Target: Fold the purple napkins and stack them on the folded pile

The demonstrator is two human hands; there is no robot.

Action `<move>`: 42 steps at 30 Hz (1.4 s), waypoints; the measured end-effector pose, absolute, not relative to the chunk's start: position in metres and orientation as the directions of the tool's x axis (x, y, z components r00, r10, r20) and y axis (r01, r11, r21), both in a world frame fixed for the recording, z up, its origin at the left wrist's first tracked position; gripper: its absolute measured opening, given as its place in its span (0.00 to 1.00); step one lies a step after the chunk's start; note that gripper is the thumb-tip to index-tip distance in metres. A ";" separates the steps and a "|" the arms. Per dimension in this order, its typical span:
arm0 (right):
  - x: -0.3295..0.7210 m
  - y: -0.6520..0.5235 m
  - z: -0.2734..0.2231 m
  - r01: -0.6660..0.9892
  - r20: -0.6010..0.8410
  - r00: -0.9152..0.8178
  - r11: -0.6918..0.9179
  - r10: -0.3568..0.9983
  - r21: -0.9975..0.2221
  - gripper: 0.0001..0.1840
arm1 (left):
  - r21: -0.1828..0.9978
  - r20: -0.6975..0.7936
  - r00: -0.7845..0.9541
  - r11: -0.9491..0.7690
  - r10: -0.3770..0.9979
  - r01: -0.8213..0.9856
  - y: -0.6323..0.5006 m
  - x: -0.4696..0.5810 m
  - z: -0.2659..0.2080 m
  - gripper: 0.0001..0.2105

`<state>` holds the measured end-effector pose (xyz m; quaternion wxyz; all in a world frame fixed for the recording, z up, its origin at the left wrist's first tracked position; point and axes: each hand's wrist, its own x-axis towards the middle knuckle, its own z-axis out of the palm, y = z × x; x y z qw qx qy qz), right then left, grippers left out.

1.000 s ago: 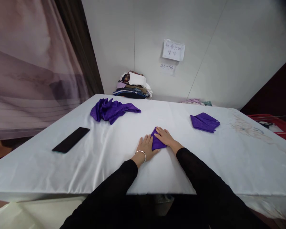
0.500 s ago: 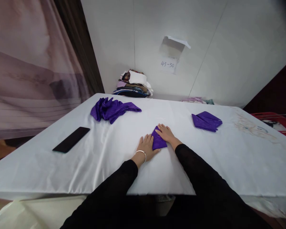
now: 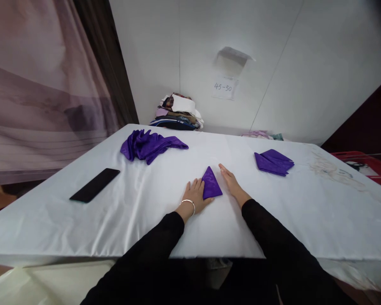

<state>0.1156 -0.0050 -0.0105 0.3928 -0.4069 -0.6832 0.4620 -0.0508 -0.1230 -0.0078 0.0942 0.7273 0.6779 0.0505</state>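
Note:
A purple cloth (image 3: pixel 212 185) folded into a small triangle lies on the white-covered table, one point facing away from me. My left hand (image 3: pixel 195 196), a silver bracelet at its wrist, rests flat with its fingertips on the cloth's left edge and its thumb along the near edge. To the right of the triangle, my right hand (image 3: pixel 230 181) is held apart from it, fingers stretched out and nothing in them.
A crumpled purple cloth (image 3: pixel 149 146) lies at the back left, a folded purple cloth (image 3: pixel 274 162) at the right. A dark flat slab (image 3: pixel 95 185) is on the left. Stacked clothes (image 3: pixel 178 113) stand behind the table; a red basket (image 3: pixel 365 159) sits far right.
My right hand has come off the triangular cloth and moved to the right, uncovering its right side. My left hand has stayed in place on the cloth.

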 end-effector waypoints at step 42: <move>0.091 0.011 -0.012 0.719 0.015 -0.607 0.558 0.794 -0.414 0.31 | 0.175 -0.066 0.081 -0.069 0.995 0.982 -0.125 -0.050 -0.001 0.41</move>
